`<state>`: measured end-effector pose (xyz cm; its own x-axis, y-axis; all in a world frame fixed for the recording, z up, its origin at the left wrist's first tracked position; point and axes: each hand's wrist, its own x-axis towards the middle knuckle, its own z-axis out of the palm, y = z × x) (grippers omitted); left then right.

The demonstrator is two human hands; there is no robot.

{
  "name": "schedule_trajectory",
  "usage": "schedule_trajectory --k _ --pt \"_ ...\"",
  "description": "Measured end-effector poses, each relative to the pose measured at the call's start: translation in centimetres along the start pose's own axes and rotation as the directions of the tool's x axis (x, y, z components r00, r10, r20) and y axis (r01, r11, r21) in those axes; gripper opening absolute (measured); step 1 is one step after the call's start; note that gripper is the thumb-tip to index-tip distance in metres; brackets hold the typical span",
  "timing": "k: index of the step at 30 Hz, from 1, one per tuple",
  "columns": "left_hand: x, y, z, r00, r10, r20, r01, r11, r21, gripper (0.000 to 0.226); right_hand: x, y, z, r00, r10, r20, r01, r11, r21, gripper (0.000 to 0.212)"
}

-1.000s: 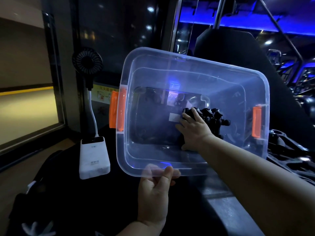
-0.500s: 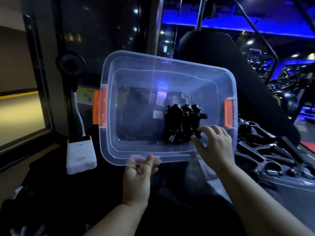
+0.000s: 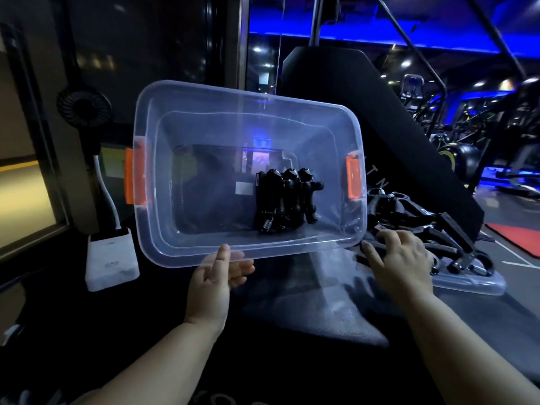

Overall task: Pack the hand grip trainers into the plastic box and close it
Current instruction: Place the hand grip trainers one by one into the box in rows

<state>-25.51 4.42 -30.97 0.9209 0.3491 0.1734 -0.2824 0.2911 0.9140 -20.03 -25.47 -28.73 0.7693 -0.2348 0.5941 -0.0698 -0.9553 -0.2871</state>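
writing: small white label [image 3: 244,188] sitting on the floor of the clear plastic box [image 3: 152,241], too blurred to read. pale letters showing on the big black pad [image 3: 350,92] at 3 o'clock of the box, partly hidden, can't read them whole.

room: dim gym, blue lights glowing at 1 o'clock, machines standing at 2 o'clock, red mat [image 3: 517,238] lying at 3. everything sitting on a dark padded surface [image 3: 292,311].

box is tilting its open top toward the camera, orange latches [image 3: 133,176] at both short ends. a bunch of black hand grip trainers [image 3: 285,200] is lying inside at its 4 o'clock corner, near the right latch.

left hand [image 3: 213,282] is gripping the near rim at 6 o'clock, thumb on top, fingers showing through the plastic behind it.

right hand [image 3: 400,258] is hovering with loose spread fingers, holding nothing, at the edge of more loose black grip trainers [image 3: 432,229] piling on a clear plastic lid [image 3: 473,286]; contact unclear.

white power bank [image 3: 111,267] with a small black fan [image 3: 84,105] standing at 9 o'clock.
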Motion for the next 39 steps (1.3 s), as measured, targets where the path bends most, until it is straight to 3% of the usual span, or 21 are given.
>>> schedule_trajectory --k 3,6,11,17,25,31,34,39 --pt "-0.2 0.1 0.1 1.000 0.004 -0.013 -0.004 1.000 0.001 0.037 -0.3 1.7 0.6 0.973 0.158 0.168 -0.138 0.983 -0.123 0.054" --pt "-0.3 0.2 0.1 1.000 0.002 -0.013 -0.002 1.000 0.001 0.036 -0.2 2.0 1.2 0.946 0.213 0.244 -0.155 0.959 -0.237 0.062" --pt "-0.4 0.3 0.3 1.000 -0.001 -0.019 0.001 1.000 0.004 0.035 0.5 2.3 1.3 0.920 0.317 0.230 -0.244 0.924 -0.295 0.085" --pt "-0.4 0.3 0.2 1.000 0.000 -0.022 0.000 1.000 0.013 0.035 0.1 1.8 1.2 0.940 0.272 0.206 -0.198 0.926 -0.320 0.082" --pt "-0.6 0.6 0.4 0.999 0.000 -0.034 0.000 1.000 0.011 0.033 -1.5 1.8 -0.2 0.958 0.240 0.155 -0.232 0.970 -0.071 0.088" --pt "-0.7 0.6 0.5 0.999 0.002 -0.035 -0.002 1.000 0.010 0.034 -1.7 1.0 -0.8 0.976 0.216 -0.003 -0.214 0.971 0.102 0.070" --pt "-0.6 0.6 0.5 0.999 0.005 -0.033 -0.005 1.000 0.007 0.034 -1.7 1.0 -0.7 0.974 0.205 -0.095 -0.174 0.950 0.261 0.066" --pt "-0.5 0.4 0.3 1.000 0.014 -0.028 -0.014 1.000 0.016 0.034 -1.5 1.0 -0.7 0.954 0.188 -0.235 -0.038 0.851 0.524 0.080"
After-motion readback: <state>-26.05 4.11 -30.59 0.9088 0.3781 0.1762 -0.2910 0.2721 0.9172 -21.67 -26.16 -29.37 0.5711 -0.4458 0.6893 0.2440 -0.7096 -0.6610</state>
